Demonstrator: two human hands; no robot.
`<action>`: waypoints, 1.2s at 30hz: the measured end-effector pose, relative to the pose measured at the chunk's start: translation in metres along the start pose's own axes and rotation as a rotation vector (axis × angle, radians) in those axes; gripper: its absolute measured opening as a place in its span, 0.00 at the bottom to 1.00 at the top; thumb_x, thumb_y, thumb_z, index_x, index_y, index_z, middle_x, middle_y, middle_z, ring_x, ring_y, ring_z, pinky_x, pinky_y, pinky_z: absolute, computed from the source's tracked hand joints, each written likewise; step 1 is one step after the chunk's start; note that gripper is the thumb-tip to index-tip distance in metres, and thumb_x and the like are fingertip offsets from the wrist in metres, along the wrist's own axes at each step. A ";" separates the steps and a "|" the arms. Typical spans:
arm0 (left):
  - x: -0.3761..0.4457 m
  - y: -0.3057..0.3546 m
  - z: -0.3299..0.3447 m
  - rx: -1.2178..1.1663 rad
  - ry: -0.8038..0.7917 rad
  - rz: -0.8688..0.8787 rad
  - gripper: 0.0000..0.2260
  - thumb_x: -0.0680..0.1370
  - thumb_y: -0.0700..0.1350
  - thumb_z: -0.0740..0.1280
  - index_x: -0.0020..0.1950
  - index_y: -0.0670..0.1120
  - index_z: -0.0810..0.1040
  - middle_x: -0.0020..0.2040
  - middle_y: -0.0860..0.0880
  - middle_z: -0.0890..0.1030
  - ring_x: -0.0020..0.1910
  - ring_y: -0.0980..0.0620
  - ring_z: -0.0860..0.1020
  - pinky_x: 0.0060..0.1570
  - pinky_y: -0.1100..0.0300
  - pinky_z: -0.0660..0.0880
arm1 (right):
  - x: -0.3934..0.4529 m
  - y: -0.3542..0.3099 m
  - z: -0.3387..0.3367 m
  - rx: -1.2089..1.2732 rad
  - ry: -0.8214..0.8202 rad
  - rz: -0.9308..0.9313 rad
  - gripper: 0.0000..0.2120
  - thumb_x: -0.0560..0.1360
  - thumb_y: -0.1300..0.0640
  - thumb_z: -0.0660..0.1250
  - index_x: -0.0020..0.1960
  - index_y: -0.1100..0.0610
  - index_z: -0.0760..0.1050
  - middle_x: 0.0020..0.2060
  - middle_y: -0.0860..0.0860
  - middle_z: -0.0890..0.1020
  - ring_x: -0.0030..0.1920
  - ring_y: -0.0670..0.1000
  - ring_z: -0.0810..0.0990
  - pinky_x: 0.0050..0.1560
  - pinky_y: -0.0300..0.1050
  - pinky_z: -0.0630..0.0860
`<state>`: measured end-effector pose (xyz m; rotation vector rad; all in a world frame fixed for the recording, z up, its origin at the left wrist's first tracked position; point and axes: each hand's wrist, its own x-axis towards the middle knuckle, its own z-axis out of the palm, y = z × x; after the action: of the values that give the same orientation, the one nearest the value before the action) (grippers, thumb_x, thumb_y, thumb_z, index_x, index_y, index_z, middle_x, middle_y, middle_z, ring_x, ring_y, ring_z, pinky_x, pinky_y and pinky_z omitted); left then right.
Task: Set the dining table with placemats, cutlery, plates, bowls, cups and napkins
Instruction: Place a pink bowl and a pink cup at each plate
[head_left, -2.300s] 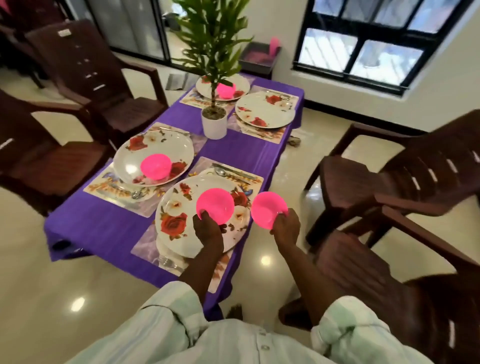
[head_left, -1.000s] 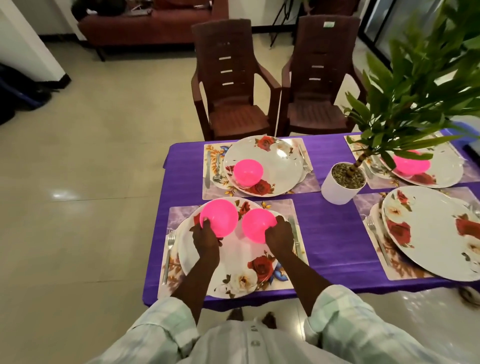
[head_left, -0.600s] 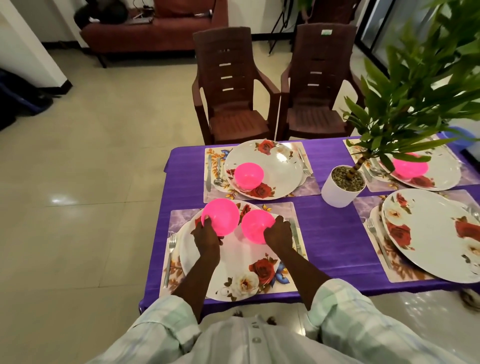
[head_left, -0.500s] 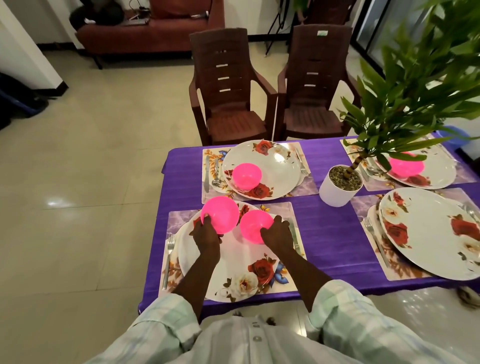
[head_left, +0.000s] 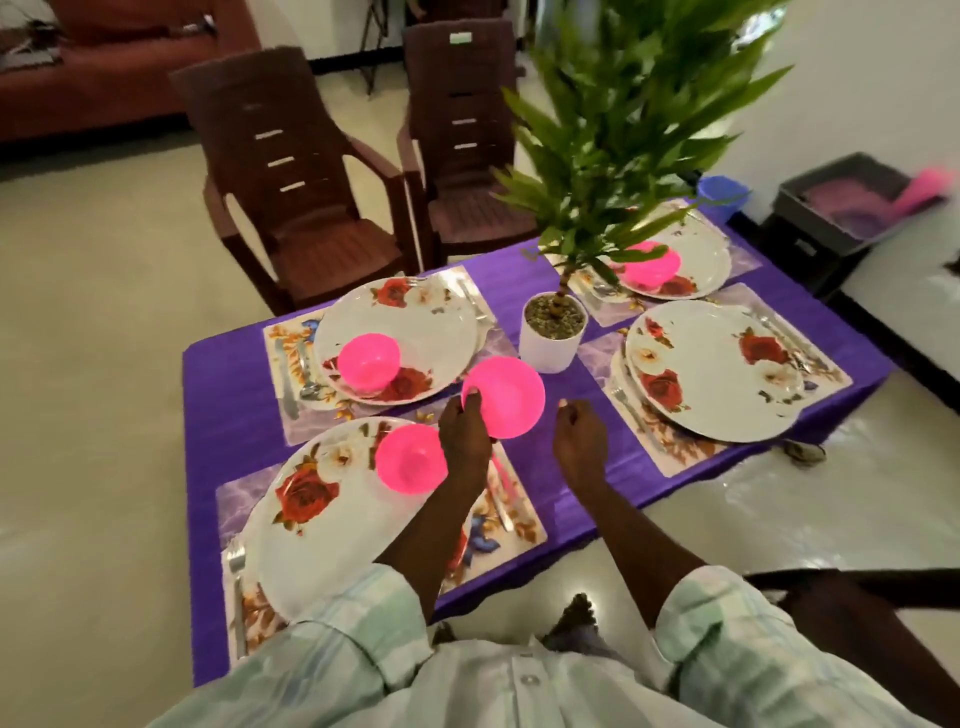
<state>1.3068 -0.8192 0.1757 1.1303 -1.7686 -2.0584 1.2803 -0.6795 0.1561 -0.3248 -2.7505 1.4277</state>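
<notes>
On the purple-clothed table (head_left: 249, 415): four place settings, each a patterned rectangular placemat under a white round plate printed with red roses.
Near-left setting: the rose plate (head_left: 322, 514) carries a bright pink plastic bowl (head_left: 410, 457) at its far edge; a steel fork (head_left: 236, 582) lies to its left.
Far-left setting: plate (head_left: 405, 332) with a second pink bowl (head_left: 369, 361) on it, cutlery beside it.
Far-right setting: plate (head_left: 696, 260) with a pink bowl (head_left: 652, 267) half hidden by the leaves of the green plant in a white pot (head_left: 553, 343).
Near-right setting: plate (head_left: 717, 369) has no bowl yet; a fork lies to its left.
Left hand (head_left: 465, 431): pinches the near rim of a fourth pink bowl (head_left: 506, 397), held above the cloth between the settings.
Right hand (head_left: 579, 441): holds nothing, fingers loosely curled over the cloth.
Done, by judgement: placemats, plates, cutlery, three of four bowls.
Left, by judgement: the carried bowl probably belongs on the near-right plate; no cups or napkins show on the table.
Writing: none readable; a pale sticker on the far brown plastic chair (head_left: 457, 140) is too blurred to read.
</notes>
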 end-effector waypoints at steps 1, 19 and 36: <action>-0.001 -0.005 0.016 0.018 -0.022 -0.011 0.19 0.79 0.53 0.64 0.65 0.43 0.76 0.60 0.41 0.78 0.56 0.39 0.77 0.32 0.59 0.75 | 0.007 0.005 -0.013 0.019 0.021 0.026 0.14 0.83 0.53 0.58 0.45 0.61 0.74 0.40 0.59 0.79 0.42 0.58 0.77 0.41 0.45 0.64; -0.080 -0.056 0.351 0.244 -0.036 -0.077 0.20 0.79 0.54 0.61 0.64 0.41 0.73 0.53 0.38 0.80 0.41 0.37 0.81 0.29 0.52 0.78 | 0.202 0.142 -0.242 -0.005 -0.122 0.059 0.22 0.79 0.37 0.56 0.54 0.54 0.76 0.51 0.54 0.83 0.50 0.54 0.79 0.51 0.47 0.72; 0.008 -0.058 0.449 0.147 0.146 -0.061 0.36 0.70 0.74 0.55 0.69 0.51 0.71 0.65 0.45 0.76 0.59 0.40 0.77 0.58 0.37 0.74 | 0.339 0.171 -0.258 -0.172 -0.290 0.002 0.09 0.81 0.55 0.58 0.53 0.59 0.72 0.42 0.53 0.81 0.42 0.55 0.83 0.42 0.52 0.80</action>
<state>1.0265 -0.4685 0.1154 1.3539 -1.8602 -1.8503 1.0084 -0.3102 0.1422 -0.1315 -3.1126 1.3372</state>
